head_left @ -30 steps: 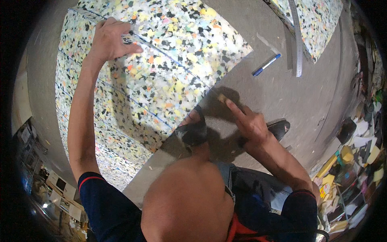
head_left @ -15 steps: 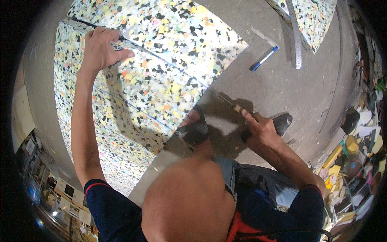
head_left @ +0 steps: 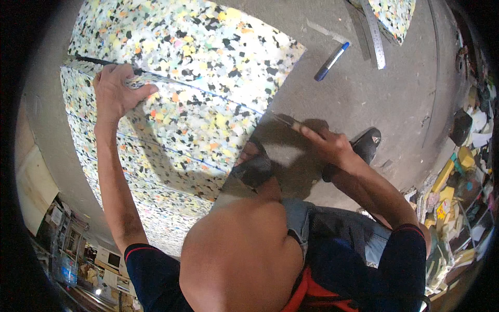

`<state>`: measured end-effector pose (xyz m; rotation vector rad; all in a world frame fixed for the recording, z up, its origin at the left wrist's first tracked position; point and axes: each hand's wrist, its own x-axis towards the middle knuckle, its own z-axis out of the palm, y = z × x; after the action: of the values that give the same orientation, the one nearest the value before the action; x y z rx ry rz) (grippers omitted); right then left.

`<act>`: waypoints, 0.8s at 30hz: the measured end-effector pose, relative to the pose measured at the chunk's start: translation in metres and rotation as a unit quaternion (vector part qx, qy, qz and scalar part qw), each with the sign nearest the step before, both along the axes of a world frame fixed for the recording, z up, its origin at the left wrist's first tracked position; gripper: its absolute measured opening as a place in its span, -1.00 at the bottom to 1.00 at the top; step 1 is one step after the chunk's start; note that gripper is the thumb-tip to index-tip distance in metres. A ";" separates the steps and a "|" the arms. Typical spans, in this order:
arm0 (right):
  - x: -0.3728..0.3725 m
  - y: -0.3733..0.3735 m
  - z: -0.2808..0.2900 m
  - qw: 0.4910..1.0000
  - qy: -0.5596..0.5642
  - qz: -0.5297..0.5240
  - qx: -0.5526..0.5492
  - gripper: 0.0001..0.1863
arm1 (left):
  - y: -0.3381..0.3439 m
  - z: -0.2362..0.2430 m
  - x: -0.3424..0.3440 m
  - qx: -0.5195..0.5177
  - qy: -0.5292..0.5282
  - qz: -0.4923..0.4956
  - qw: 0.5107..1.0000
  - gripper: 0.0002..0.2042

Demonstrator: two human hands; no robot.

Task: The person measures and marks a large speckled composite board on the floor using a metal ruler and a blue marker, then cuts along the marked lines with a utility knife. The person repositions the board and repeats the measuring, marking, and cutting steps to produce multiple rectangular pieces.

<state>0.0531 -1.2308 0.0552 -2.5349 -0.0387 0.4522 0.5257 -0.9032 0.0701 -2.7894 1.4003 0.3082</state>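
Observation:
A speckled foam sheet [head_left: 218, 49] lies at centre-left, ruled with blue lines and parted along a dark slit at its upper left. My left hand [head_left: 115, 93] grips the foam at that slit, thumb and fingers bent round the edge. Right of the sheet, my right hand [head_left: 332, 147] is closed on a wooden-handled knife [head_left: 291, 122]; its thin blade points at the sheet's edge where a blue line ends, and whether it touches is unclear. A blue marker [head_left: 331, 61] and a metal ruler [head_left: 375, 39] lie on the floor above my right hand.
Another speckled foam piece [head_left: 396, 13] is at the top right. My sandalled foot [head_left: 252, 171], other shoe [head_left: 366, 145] and bent knee [head_left: 234, 249] are close below the work. A pile of offcuts [head_left: 457, 197] lines the right side; cluttered shelves [head_left: 109, 260] are at lower left.
The view has shifted, so foam and left hand sit lower in it. The dark slit looks wider. The knife drew back rightward, then came back toward the foam's edge.

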 end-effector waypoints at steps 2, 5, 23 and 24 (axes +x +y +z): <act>-0.014 -0.009 0.015 0.999 0.026 -0.011 0.029 -0.17 | -0.006 0.010 -0.001 0.035 0.004 0.024 0.999 -0.37; -0.033 -0.010 0.011 0.997 0.059 0.008 -0.057 -0.17 | -0.005 0.009 -0.003 0.028 0.016 0.015 0.999 -0.38; -0.111 -0.055 -0.006 0.989 0.142 -0.024 -0.023 -0.23 | -0.001 0.010 0.006 0.055 0.113 0.053 0.991 -0.28; -0.103 -0.056 -0.002 0.991 0.127 -0.030 -0.024 -0.25 | 0.008 0.006 0.008 0.032 0.100 0.019 0.994 -0.27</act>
<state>-0.0499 -1.2871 0.0532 -2.4974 0.1456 0.7552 0.5334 -0.8956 0.0763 -2.8023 1.3447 0.6377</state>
